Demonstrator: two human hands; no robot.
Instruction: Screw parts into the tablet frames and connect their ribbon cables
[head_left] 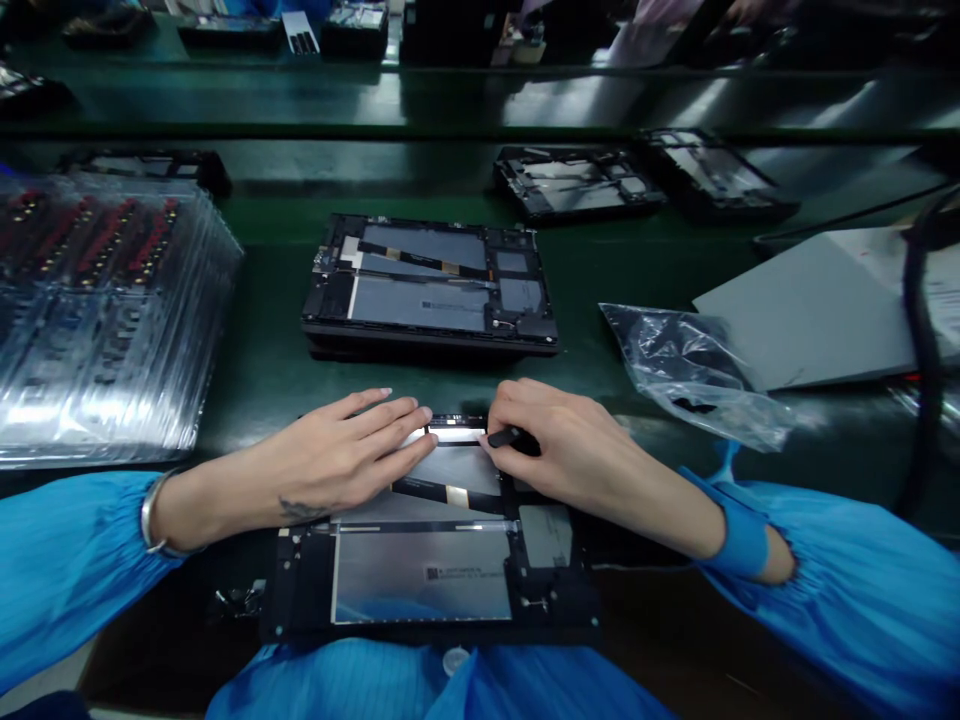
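Note:
An opened tablet chassis lies face down right in front of me, showing silver plates and a black flex strip. My left hand rests flat on its far left part, fingers stretched toward a bright strip at the far edge. My right hand is closed on a small black tool whose tip touches the same far edge. Both arms wear blue sleeves.
A second opened tablet chassis lies beyond my hands. More chassis sit at the back right. Stacked clear trays of parts stand at left. A crumpled plastic bag and a grey sheet lie at right.

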